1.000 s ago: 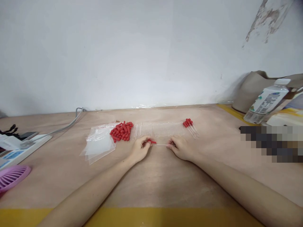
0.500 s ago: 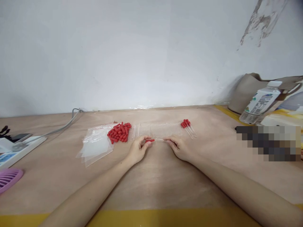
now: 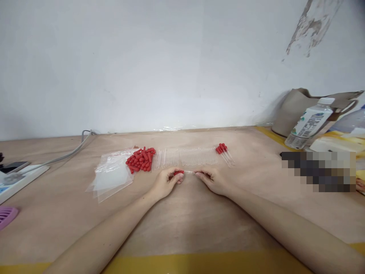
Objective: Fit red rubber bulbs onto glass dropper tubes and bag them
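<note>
Between thumb and fingers, my left hand (image 3: 167,182) pinches a red rubber bulb (image 3: 179,172). My right hand (image 3: 212,180) is closed on a thin clear dropper tube (image 3: 189,172), its free end meeting the bulb's open end. How far the tube sits inside the bulb cannot be made out. Behind my hands lies a row of clear tubes (image 3: 198,156). A pile of red bulbs (image 3: 140,160) is to the left of that row. On its right, several tubes with red bulbs fitted (image 3: 225,153) lie side by side.
Clear zip bags (image 3: 112,177) lie left of the bulbs. A power strip (image 3: 25,182) with a grey cable and a pink plastic item (image 3: 8,217) are at far left. To the right stand a water bottle (image 3: 310,123) and a beige bag (image 3: 288,110).
The gap between the red bulb and the clear tube has closed; they now meet end to end. The view has shifted slightly.
</note>
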Motion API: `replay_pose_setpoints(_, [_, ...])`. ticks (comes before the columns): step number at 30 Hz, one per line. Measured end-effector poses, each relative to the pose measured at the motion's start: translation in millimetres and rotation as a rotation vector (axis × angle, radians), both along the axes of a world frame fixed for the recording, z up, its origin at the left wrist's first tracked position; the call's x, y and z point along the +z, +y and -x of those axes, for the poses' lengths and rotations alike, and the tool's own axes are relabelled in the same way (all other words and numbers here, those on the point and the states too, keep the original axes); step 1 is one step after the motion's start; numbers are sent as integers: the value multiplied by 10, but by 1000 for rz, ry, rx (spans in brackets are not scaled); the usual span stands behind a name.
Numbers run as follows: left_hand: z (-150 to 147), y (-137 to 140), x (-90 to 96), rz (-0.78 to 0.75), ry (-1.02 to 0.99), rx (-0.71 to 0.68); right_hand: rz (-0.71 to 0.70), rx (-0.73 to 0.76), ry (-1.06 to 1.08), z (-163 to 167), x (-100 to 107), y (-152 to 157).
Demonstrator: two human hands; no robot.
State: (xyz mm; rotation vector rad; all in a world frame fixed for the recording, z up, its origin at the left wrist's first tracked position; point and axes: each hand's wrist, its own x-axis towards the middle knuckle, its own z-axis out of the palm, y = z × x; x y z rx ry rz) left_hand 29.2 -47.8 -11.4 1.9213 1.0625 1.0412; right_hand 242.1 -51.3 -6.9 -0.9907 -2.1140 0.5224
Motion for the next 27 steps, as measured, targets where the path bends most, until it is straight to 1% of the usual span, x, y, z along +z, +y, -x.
replay_pose_setpoints(6, [19, -49, 66, -136, 179, -7, 75, 73, 41, -25, 15, 4])
replay_pose_setpoints(10, [21, -68, 68, -108, 194, -31, 59, 93, 16, -45, 9, 32])
replay_pose_setpoints(14, [19, -73, 51, -74, 179, -61, -28, 74, -55, -63, 11, 45])
replay_pose_setpoints(17, [19, -77, 50, -93, 207, -54, -117, 27, -140, -76, 8, 38])
replay_pose_setpoints(22, [22, -74, 35, -134, 237, -15, -304, -81, -298, -86, -10, 16])
replay_pose_setpoints(27, [23, -78, 58, -164, 254, 0, -422, -80, -354, -91, 5, -4])
